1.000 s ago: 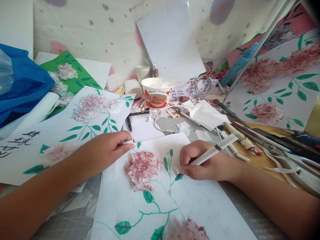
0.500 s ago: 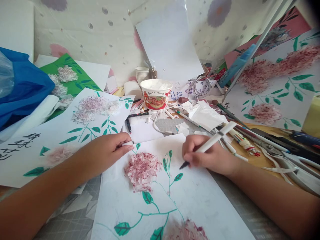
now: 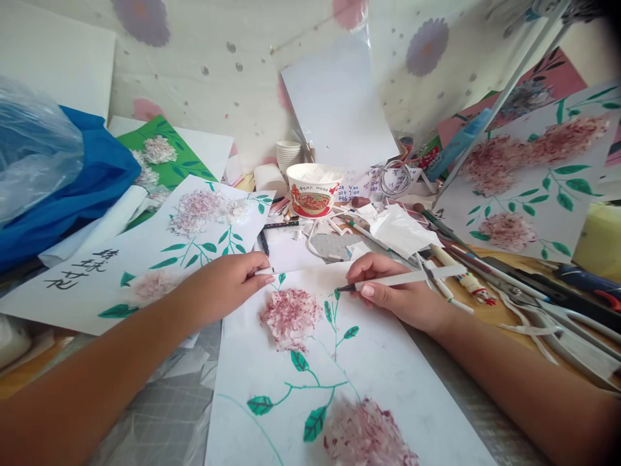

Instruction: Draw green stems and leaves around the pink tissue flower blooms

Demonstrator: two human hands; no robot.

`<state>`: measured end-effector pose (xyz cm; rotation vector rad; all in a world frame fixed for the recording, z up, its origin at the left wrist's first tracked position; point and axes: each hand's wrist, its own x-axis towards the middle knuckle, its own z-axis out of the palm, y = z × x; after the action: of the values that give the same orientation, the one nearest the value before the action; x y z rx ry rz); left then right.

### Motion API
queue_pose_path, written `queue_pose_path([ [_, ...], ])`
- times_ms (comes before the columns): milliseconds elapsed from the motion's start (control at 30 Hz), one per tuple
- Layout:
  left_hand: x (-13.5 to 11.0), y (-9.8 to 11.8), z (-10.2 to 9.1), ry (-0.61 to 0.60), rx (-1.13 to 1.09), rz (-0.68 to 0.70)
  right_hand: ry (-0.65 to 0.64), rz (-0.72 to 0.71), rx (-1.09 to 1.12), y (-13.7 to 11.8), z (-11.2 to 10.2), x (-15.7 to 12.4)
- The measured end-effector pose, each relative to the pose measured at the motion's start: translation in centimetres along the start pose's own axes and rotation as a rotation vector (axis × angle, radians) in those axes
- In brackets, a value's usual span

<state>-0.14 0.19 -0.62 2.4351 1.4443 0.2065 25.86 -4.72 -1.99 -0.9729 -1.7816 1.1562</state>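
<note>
My right hand (image 3: 400, 291) pinches a white brush pen (image 3: 395, 279), which points left. Its black tip is at the top leaf of a green stem drawn on the white sheet (image 3: 407, 388). My left hand (image 3: 237, 285) is closed at the sheet's upper left edge. Between its thumb and finger is a small white pen cap (image 3: 264, 272) with a dark end, partly hidden. Below it a crinkled pink-and-white paper flower (image 3: 292, 318) is raised on the sheet. A second paper flower (image 3: 369, 437) lies near the bottom, with dark-veined green leaves (image 3: 315, 424) between.
A finished-looking flower picture (image 3: 160, 259) lies to the left, beside a blue bag (image 3: 97, 175). Behind the sheet stands a paper bowl (image 3: 313, 191). On the right are scissors (image 3: 572, 323), assorted pens, and another flower picture (image 3: 524, 188) propped up.
My right hand has moved the pen from beside the right-hand leaf up to the top leaf, and the pen now lies flatter. My left hand keeps its pinch. The camera view has shifted.
</note>
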Motion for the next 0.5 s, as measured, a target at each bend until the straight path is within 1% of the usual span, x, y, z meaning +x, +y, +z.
queue_pose_path([
  [300,-0.21,0.35,-0.08,0.091,0.03,0.058,0.037,-0.052,-0.19,-0.23,0.03,-0.29],
  [500,-0.56,0.63,-0.15,0.131,0.209,0.104,0.052,-0.024,-0.266,-0.35,0.36,-0.1],
])
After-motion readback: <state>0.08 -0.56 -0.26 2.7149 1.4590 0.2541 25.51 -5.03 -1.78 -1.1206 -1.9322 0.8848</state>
